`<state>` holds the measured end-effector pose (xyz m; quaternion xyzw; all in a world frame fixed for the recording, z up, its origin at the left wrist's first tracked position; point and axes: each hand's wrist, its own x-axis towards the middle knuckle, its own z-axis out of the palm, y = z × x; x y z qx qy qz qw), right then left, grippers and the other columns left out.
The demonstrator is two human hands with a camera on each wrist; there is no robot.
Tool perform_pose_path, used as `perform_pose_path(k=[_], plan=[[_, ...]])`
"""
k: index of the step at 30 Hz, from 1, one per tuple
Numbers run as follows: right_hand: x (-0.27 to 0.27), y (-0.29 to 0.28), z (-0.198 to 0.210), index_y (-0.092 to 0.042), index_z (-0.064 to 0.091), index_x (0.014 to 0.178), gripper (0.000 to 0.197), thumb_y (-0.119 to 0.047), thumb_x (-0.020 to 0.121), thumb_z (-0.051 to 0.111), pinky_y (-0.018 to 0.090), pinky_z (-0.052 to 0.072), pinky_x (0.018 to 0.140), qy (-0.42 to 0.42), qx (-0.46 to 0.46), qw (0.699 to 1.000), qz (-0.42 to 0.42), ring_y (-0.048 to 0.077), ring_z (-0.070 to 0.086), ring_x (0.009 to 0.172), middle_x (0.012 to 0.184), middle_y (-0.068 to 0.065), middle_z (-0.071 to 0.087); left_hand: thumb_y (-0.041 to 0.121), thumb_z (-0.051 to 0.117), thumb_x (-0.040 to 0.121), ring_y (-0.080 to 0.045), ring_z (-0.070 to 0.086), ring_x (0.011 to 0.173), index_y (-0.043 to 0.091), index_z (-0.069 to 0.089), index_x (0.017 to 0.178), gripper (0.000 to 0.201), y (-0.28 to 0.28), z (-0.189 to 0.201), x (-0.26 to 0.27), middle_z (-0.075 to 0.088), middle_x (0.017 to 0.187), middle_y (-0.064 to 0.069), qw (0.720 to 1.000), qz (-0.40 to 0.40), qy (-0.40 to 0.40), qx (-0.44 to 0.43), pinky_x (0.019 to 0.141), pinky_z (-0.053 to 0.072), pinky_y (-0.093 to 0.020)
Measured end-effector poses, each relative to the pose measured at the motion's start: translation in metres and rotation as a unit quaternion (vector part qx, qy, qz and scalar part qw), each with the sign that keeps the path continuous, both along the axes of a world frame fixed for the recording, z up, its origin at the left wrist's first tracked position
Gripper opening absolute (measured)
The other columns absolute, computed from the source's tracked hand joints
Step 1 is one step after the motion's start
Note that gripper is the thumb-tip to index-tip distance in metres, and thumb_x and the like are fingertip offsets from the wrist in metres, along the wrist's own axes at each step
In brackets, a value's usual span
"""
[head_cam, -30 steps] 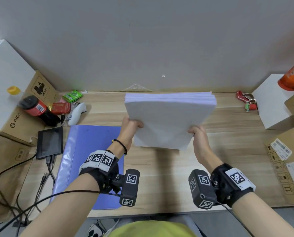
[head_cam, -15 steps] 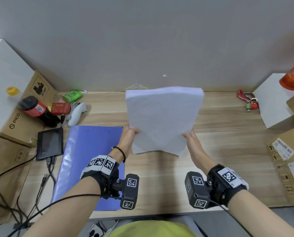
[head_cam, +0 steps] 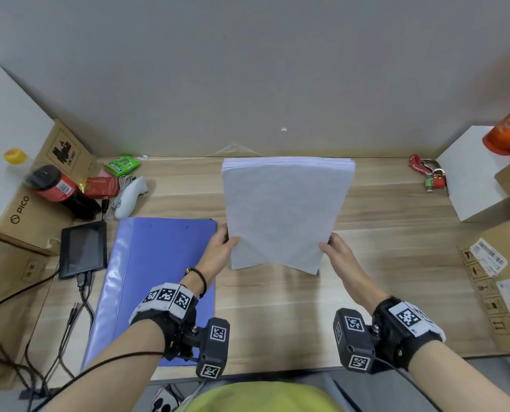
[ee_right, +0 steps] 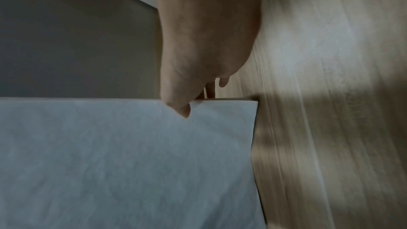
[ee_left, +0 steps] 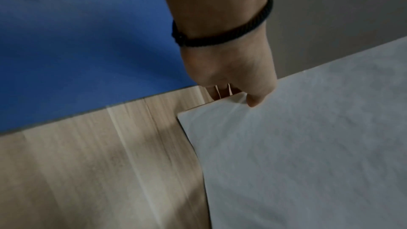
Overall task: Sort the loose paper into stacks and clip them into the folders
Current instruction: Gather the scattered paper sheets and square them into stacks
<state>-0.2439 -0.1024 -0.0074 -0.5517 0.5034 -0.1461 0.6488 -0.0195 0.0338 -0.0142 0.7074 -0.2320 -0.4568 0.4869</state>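
Most fingers of both hands are hidden behind the paper stack (head_cam: 286, 212); only the thumbs show on its front face. The stack's lower edge hides part of the desk (head_cam: 396, 263), and whether it touches the desk cannot be told. The stack is white, thick, with sheet edges layered along its top, held upright and slightly tilted at centre frame in the head view. The left hand (head_cam: 219, 251) pinches its lower left edge, the right hand (head_cam: 335, 251) its lower right edge, both clamped on the paper. The blue folder (head_cam: 150, 278) lies closed at lower left. The wrist views show each thumb pressed on the sheet near a corner; both are blurred.
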Motion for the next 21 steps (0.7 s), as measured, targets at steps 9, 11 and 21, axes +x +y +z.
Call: perform_pose_path(k=[9, 11, 21], plan=[[0.017, -0.008, 0.013, -0.027, 0.061, 0.103, 0.026, -0.015, 0.098, 0.039, 0.036, 0.051, 0.082, -0.014, -0.046, 0.999, -0.013, 0.020, 0.062, 0.096, 0.108, -0.001, 0.068, 0.021, 0.046, 0.099, -0.015, 0.063, 0.104, 0.025, 0.061, 0.114, 0.021, -0.015, 0.018, 0.009, 0.067, 0.108, 0.008, 0.994, 0.032, -0.105, -0.024, 0.091, 0.052, -0.034], [0.017, -0.009, 0.020, -0.031, 0.061, 0.105, 0.028, -0.013, 0.098, 0.041, 0.034, 0.052, 0.077, -0.041, -0.020, 0.999, -0.030, 0.020, 0.064, 0.093, 0.108, -0.003, 0.069, 0.019, 0.045, 0.100, -0.017, 0.063, 0.107, 0.025, 0.060, 0.117, 0.024, -0.019, 0.033, 0.011, 0.067, 0.114, 0.005, 0.992, 0.031, -0.114, -0.047, 0.093, 0.051, -0.036], [-0.001, -0.008, 0.018, -0.024, 0.061, 0.115, 0.026, -0.036, 0.093, 0.053, 0.032, 0.053, 0.069, -0.068, 0.126, 0.990, 0.007, 0.017, 0.070, 0.086, 0.102, -0.002, 0.073, 0.022, 0.043, 0.101, -0.009, 0.064, 0.103, 0.029, 0.059, 0.120, 0.025, -0.012, 0.048, 0.017, 0.067, 0.115, 0.010, 0.996, -0.061, -0.061, -0.037, 0.083, 0.052, -0.024]])
